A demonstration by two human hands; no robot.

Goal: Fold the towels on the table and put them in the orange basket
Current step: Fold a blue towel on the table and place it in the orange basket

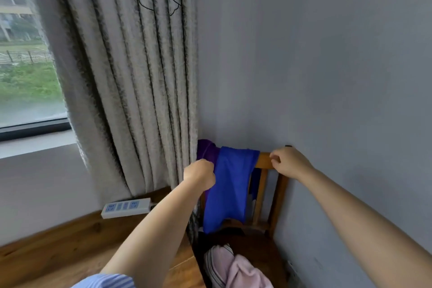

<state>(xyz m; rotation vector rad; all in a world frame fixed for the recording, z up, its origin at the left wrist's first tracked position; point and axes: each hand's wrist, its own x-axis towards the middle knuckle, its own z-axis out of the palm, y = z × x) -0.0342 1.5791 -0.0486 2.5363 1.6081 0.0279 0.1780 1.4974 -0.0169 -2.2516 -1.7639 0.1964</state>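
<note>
A blue towel [230, 189] hangs over the top rail of a wooden chair [277, 196] that stands against the wall. A purple cloth [207, 151] hangs behind it on the left. My left hand [199, 174] is a closed fist at the blue towel's left edge and seems to grip the fabric there. My right hand [288, 162] has its fingers curled over the chair's bare top rail, just right of the towel's corner. The orange basket is out of view.
Pink and striped clothes [236, 269] lie on the chair seat over something dark. A white power strip [126, 207] sits on the wooden table [70, 241] at the left. A patterned curtain [131, 77] hangs beside the chair, and a grey wall is close on the right.
</note>
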